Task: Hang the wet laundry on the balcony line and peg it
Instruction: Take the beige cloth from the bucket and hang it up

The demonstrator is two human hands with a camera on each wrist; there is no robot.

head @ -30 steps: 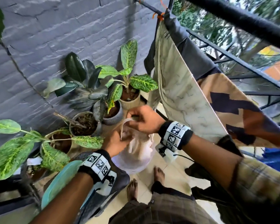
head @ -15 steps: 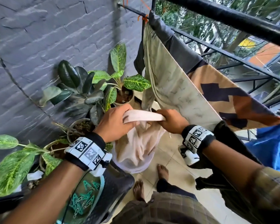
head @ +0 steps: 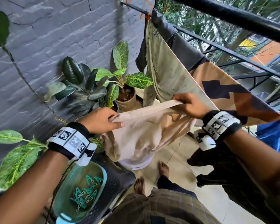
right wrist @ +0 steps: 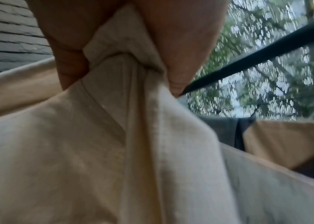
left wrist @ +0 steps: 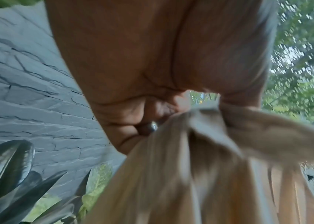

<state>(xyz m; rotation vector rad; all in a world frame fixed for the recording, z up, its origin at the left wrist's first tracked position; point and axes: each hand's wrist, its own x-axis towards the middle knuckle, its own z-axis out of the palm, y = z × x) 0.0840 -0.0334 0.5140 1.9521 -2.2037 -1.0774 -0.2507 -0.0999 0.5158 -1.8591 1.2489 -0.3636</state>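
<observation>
A wet beige cloth (head: 144, 131) hangs stretched between both hands above a white bucket (head: 136, 164). My left hand (head: 103, 120) pinches its left top corner, and the cloth (left wrist: 200, 166) bunches under those fingers. My right hand (head: 189, 105) grips the right end of the hem, where the cloth (right wrist: 114, 144) is folded inside the fist. The balcony line (head: 192, 33) runs up right, carrying a pale green cloth (head: 166, 73), a dark garment (head: 184, 46) and a tan patterned cloth (head: 233, 94). Green pegs (head: 86, 193) lie in a teal tub (head: 102, 180) at lower left.
Potted plants (head: 103, 84) stand against the grey brick wall (head: 47, 38) on the left. A thick black rail (head: 233, 18) crosses overhead at upper right. A dark basket (head: 120, 180) holds the peg tub. Bare feet (head: 163, 168) stand on pale floor tiles. Blue fabric (head: 275, 136) hangs at right.
Both hands lifted the beige cloth out of the bucket and drew apart, stretching its top hem. The right hand moved up and right toward the hung laundry.
</observation>
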